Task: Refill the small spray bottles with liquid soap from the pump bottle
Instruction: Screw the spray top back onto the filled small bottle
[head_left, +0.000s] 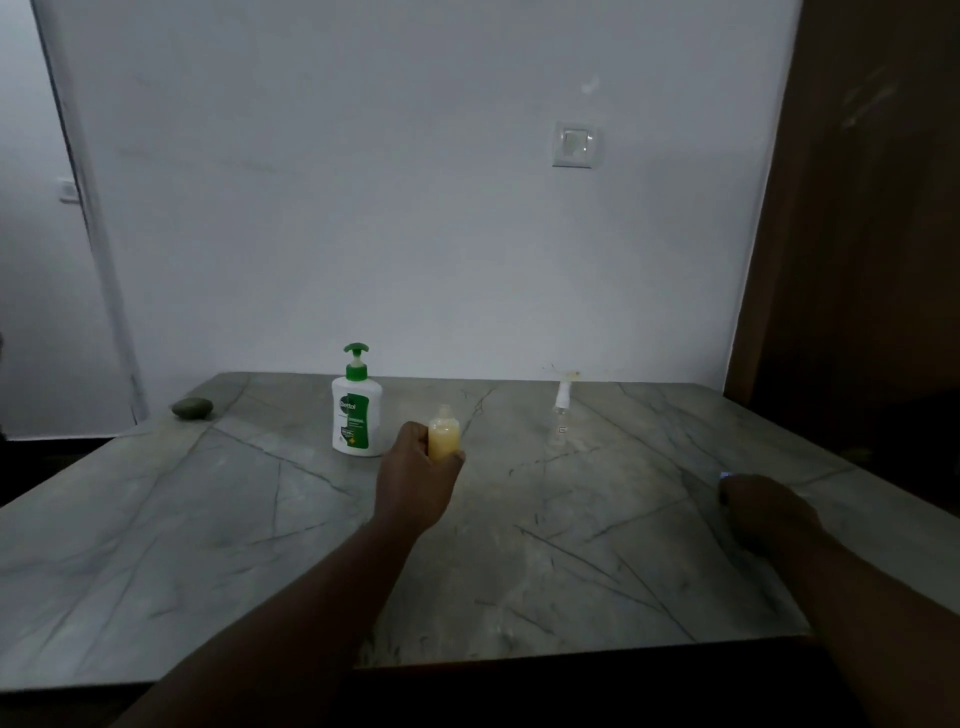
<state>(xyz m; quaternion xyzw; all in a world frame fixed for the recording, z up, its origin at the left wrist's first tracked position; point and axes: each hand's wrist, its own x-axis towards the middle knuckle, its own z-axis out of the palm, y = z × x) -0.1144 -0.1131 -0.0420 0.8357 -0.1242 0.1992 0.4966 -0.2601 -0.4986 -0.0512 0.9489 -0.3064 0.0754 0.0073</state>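
A white pump bottle (356, 410) with a green pump head stands upright at the back of the marble table (208, 545). Just right of it, my left hand (415, 478) grips a small bottle (444, 434) full of yellow liquid, upright, its neck bare with no sprayer on it. A clear small spray bottle (561, 415) with a white sprayer stands farther right, near the wall. My right hand (763, 512) rests on the table at the right with its fingers curled. A tiny pale object (726, 474) shows at its fingertips; whether the hand holds it is unclear.
A dark green oval lump (192, 408) lies at the table's back left corner. A white wall with a switch plate (576, 144) rises behind the table. A brown wooden panel (857, 234) stands on the right. The table's near edge runs below my forearms.
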